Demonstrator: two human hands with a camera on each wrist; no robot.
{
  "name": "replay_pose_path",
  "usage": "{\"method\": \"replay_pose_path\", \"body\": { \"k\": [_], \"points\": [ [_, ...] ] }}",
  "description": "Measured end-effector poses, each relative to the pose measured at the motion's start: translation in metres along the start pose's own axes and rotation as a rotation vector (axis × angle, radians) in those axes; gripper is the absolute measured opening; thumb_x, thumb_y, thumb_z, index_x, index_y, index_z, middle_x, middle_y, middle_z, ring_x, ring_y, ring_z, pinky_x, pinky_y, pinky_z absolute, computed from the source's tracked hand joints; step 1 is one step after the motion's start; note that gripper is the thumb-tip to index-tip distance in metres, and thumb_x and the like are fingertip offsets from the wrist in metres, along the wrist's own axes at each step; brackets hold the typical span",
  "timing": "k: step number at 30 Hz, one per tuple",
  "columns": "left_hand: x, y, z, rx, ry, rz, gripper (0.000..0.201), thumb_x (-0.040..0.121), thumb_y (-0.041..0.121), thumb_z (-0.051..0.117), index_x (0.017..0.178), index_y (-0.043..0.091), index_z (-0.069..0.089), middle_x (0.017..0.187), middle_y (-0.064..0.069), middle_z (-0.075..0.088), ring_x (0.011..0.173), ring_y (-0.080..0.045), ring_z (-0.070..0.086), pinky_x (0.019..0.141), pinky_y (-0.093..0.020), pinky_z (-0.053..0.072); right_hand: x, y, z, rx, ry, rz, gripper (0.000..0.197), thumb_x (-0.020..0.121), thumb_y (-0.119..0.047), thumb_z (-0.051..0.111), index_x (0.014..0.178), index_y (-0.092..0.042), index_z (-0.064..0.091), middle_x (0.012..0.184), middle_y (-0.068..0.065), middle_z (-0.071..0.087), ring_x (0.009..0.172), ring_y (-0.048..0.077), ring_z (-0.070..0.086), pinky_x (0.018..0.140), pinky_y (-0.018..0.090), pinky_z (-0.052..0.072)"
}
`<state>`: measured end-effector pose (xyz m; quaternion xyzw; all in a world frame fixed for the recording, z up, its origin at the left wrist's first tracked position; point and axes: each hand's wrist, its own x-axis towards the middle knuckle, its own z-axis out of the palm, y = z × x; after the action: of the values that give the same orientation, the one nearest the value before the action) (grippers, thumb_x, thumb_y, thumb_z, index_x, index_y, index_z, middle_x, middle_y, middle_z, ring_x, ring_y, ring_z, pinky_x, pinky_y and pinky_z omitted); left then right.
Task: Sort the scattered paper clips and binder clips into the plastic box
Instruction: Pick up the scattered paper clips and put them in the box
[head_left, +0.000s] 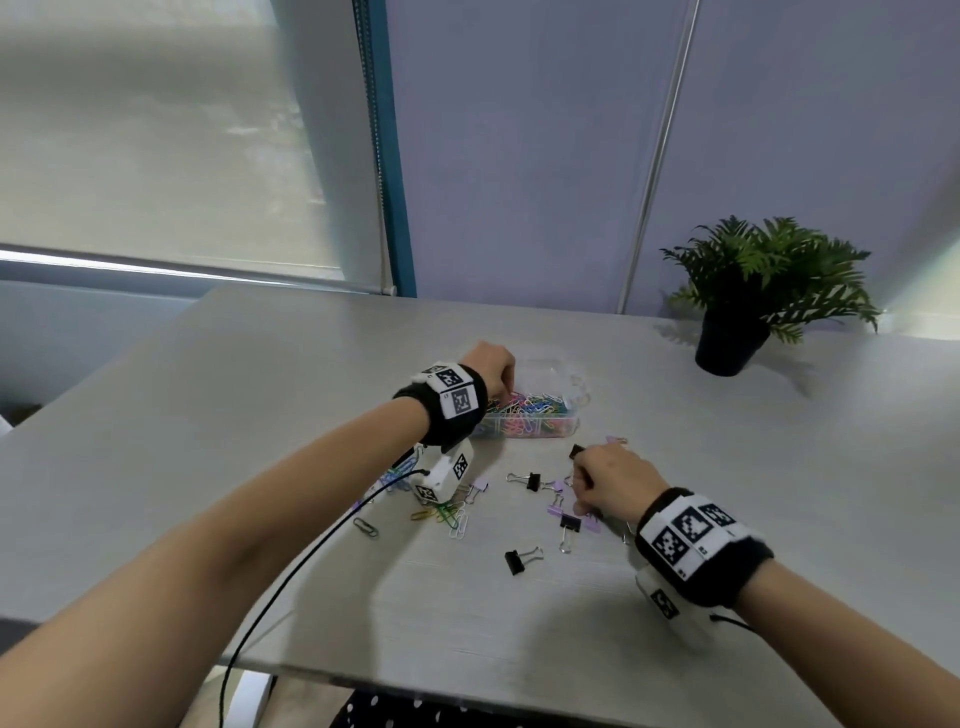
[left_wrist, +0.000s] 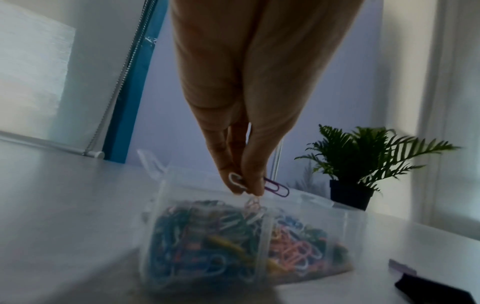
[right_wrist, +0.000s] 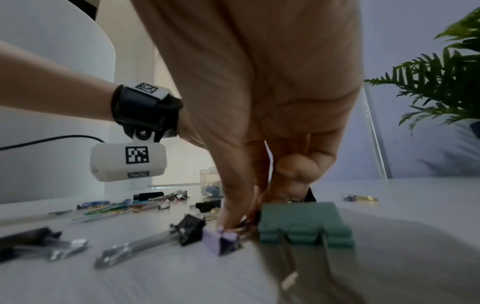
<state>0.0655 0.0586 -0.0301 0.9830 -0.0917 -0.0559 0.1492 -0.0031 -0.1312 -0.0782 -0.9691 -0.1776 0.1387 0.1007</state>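
Note:
My left hand (head_left: 505, 388) hovers over the left end of the clear plastic box (head_left: 569, 423), which is full of coloured paper clips. In the left wrist view its fingertips (left_wrist: 253, 185) pinch a white paper clip (left_wrist: 234, 181) and a purple paper clip (left_wrist: 277, 188) just above the box (left_wrist: 166, 226). My right hand (head_left: 583, 475) is down on the table among scattered binder clips. A black binder clip (head_left: 576, 451) sticks out of its curled fingers. Its fingertips (right_wrist: 228, 222) pinch at wire handles beside a purple binder clip (right_wrist: 221, 239) and a green binder clip (right_wrist: 303, 224).
Black and purple binder clips (head_left: 522, 558) lie loose in front of the box. Loose paper clips (head_left: 449, 514) sit under my left wrist. A potted plant (head_left: 748, 306) stands at the back right. A black cable (head_left: 311, 551) runs off the table's near edge.

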Motion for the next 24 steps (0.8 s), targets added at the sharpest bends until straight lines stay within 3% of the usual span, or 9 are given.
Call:
{"method": "replay_pose_path", "body": {
  "k": [2, 6, 9, 11, 15, 19, 21, 24],
  "points": [
    [0.002, -0.004, 0.006, 0.002, -0.018, -0.016, 0.021, 0.079, 0.002, 0.068, 0.099, -0.002, 0.069, 0.106, -0.017, 0.070, 0.103, -0.028, 0.064, 0.086, -0.030, 0.047, -0.002, 0.003, 0.003, 0.029, 0.021, 0.005, 0.022, 0.077, -0.007, 0.066, 0.072, -0.019, 0.050, 0.091, 0.004, 0.068, 0.089, 0.022, 0.066, 0.081, 0.042, 0.052],
    [0.000, -0.013, 0.012, -0.022, -0.031, -0.018, 0.019, 0.081, 0.001, 0.066, 0.099, -0.002, 0.069, 0.106, -0.017, 0.070, 0.103, -0.027, 0.064, 0.086, -0.028, 0.046, -0.007, 0.002, 0.000, -0.020, 0.035, 0.006, 0.028, 0.075, -0.013, 0.073, 0.083, -0.016, 0.046, 0.101, 0.007, 0.059, 0.097, 0.026, 0.057, 0.076, 0.035, 0.044],
    [-0.006, -0.017, 0.011, -0.041, -0.031, 0.006, 0.018, 0.082, 0.005, 0.065, 0.099, 0.001, 0.070, 0.107, -0.015, 0.070, 0.104, -0.025, 0.062, 0.084, -0.025, 0.043, -0.004, 0.001, -0.001, -0.027, 0.037, 0.008, 0.024, 0.077, -0.005, 0.067, 0.071, -0.017, 0.047, 0.098, 0.007, 0.065, 0.096, 0.026, 0.061, 0.079, 0.036, 0.047],
    [-0.012, -0.019, 0.005, -0.076, -0.028, 0.038, 0.018, 0.082, 0.005, 0.065, 0.099, 0.002, 0.070, 0.106, -0.013, 0.070, 0.103, -0.024, 0.062, 0.082, -0.021, 0.040, -0.004, -0.001, 0.000, -0.030, 0.040, 0.000, 0.032, 0.079, -0.002, 0.061, 0.060, -0.020, 0.043, 0.094, 0.006, 0.069, 0.093, 0.024, 0.063, 0.080, 0.036, 0.050],
    [-0.036, -0.024, -0.010, -0.145, 0.018, 0.123, 0.017, 0.083, 0.000, 0.061, 0.098, 0.001, 0.069, 0.101, -0.013, 0.072, 0.094, -0.022, 0.065, 0.084, -0.023, 0.048, -0.007, 0.000, -0.003, -0.064, 0.039, -0.099, 0.036, 0.083, -0.005, 0.054, 0.057, -0.024, 0.038, 0.089, 0.004, 0.059, 0.093, 0.025, 0.060, 0.078, 0.037, 0.048],
    [-0.072, -0.036, -0.014, -0.289, -0.046, 0.066, 0.015, 0.087, -0.002, 0.056, 0.098, 0.002, 0.067, 0.090, -0.005, 0.068, 0.077, -0.014, 0.061, 0.064, -0.006, 0.049, -0.013, -0.008, -0.009, -0.047, -0.009, -0.227, 0.033, 0.081, -0.007, 0.051, 0.057, -0.025, 0.039, 0.077, 0.000, 0.056, 0.081, 0.022, 0.057, 0.073, 0.036, 0.050],
    [-0.089, -0.042, -0.009, -0.291, -0.126, 0.044, 0.012, 0.085, 0.001, 0.060, 0.092, 0.007, 0.067, 0.084, -0.004, 0.067, 0.072, -0.012, 0.060, 0.061, -0.004, 0.047, -0.013, -0.026, -0.013, -0.011, -0.044, -0.316, 0.027, 0.077, -0.003, 0.055, 0.061, -0.023, 0.047, 0.070, -0.004, 0.057, 0.074, 0.018, 0.057, 0.067, 0.032, 0.048],
    [-0.109, -0.046, 0.005, -0.104, -0.190, 0.058, 0.012, 0.081, 0.005, 0.065, 0.092, 0.007, 0.068, 0.092, -0.009, 0.072, 0.076, -0.011, 0.059, 0.064, -0.007, 0.042, -0.012, -0.057, -0.012, 0.046, -0.093, -0.468, 0.016, 0.078, -0.001, 0.057, 0.085, -0.015, 0.059, 0.063, -0.011, 0.053, 0.079, 0.019, 0.065, 0.070, 0.032, 0.049]
  ]
}}
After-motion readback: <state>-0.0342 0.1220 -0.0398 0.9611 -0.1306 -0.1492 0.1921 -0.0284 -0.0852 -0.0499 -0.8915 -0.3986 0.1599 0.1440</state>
